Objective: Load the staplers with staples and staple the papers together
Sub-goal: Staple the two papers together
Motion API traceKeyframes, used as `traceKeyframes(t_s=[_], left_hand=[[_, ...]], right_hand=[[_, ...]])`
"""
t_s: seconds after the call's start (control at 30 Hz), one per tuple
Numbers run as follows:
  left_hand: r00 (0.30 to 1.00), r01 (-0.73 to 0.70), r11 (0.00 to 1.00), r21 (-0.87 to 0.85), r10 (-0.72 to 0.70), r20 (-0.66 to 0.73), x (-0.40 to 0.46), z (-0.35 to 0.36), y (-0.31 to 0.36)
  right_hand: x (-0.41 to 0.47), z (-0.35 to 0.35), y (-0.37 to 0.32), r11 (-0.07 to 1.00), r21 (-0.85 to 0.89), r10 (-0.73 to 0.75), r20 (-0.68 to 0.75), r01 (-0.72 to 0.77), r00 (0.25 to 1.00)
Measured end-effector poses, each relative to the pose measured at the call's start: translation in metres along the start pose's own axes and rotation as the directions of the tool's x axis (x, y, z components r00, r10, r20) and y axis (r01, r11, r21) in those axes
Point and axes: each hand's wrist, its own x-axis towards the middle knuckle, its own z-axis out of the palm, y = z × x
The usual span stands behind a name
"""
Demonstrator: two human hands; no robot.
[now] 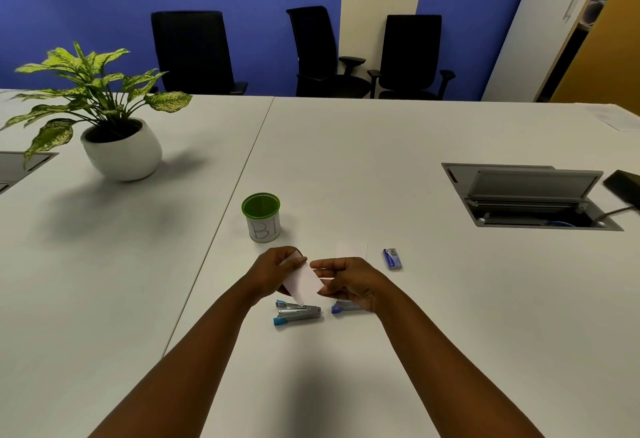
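Small white papers [304, 281] are held above the table by both hands: my left hand [272, 273] grips their upper left end, my right hand [349, 281] pinches the right side. Below them a metal stapler with light blue ends [297, 313] lies on the table, its arm swung apart from its base. A second stapler with a darker blue end [343, 308] lies to its right, mostly hidden under my right hand. A small blue staple box [392, 258] rests to the right. Another faint white paper [351, 249] lies flat behind my hands.
A green-rimmed cup marked "BI" [262, 217] stands just behind my hands. A potted plant [116, 139] sits at the far left. An open cable hatch [530, 195] is set into the white table [415, 351] at right. Black chairs [194, 53] line the blue wall.
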Motion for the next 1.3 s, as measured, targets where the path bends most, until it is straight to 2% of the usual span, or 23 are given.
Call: traceKeyframes(t_s=[0.13,0.27,0.5,0.67,0.73,0.8,0.83,0.93,1.0,1.07,1.17,1.23,1.27,1.3], left_hand=[[0.999,-0.014,1.000,0.024,0.013,0.032,-0.001,0.000,0.003],[0.999,-0.021,0.999,0.047,0.019,0.039,-0.003,0.006,0.006],[1.000,0.002,1.000,0.013,-0.002,-0.009,-0.003,0.004,0.006],[0.997,0.009,1.000,0.014,-0.008,-0.078,0.000,-0.006,0.000],[0.998,0.021,0.999,0.027,-0.019,-0.065,0.002,-0.011,-0.002],[0.996,0.046,0.998,-0.050,-0.050,-0.070,0.003,-0.013,-0.004],[0.993,0.068,0.986,-0.151,-0.081,-0.083,0.003,-0.014,-0.004],[0.978,0.177,0.878,-0.445,-0.206,-0.017,0.002,-0.016,-0.008],[0.965,0.241,0.814,-0.529,-0.259,0.041,0.000,-0.014,-0.015],[0.948,0.272,0.772,-0.574,-0.317,0.024,0.001,-0.011,-0.022],[0.915,0.268,0.788,-0.554,-0.388,-0.109,0.008,-0.011,-0.033],[0.898,0.247,0.804,-0.540,-0.399,-0.185,0.013,-0.016,-0.038],[0.896,0.239,0.812,-0.532,-0.396,-0.201,0.015,-0.019,-0.041],[0.896,0.237,0.815,-0.528,-0.394,-0.205,0.017,-0.022,-0.043]], right_hand=[[0.003,0.008,0.005,0.997,0.071,0.016,-0.088,-0.010,0.996],[0.009,0.017,0.008,0.995,0.024,-0.088,-0.225,0.096,0.970],[0.008,0.019,0.009,0.997,0.027,-0.070,-0.165,0.075,0.984],[0.004,0.014,0.014,0.998,-0.059,-0.013,-0.114,0.006,0.993],[0.006,0.014,0.016,0.997,-0.073,-0.003,-0.101,-0.004,0.995],[0.008,0.018,0.017,0.999,-0.045,0.011,-0.104,-0.016,0.994],[0.010,0.020,0.018,1.000,0.001,0.022,-0.115,-0.022,0.993],[0.019,0.024,0.022,0.986,0.168,0.043,-0.173,-0.014,0.984],[0.024,0.027,0.026,0.975,0.224,0.044,-0.205,0.003,0.978],[0.029,0.030,0.029,0.975,0.223,0.037,-0.212,0.011,0.977],[0.038,0.032,0.036,0.996,0.087,0.008,-0.207,0.010,0.978],[0.047,0.028,0.045,0.971,-0.233,-0.110,-0.275,0.044,0.955],[0.051,0.025,0.050,0.887,-0.458,-0.204,-0.278,0.057,0.938],[0.055,0.023,0.056,0.757,-0.651,-0.277,-0.237,0.060,0.931]])
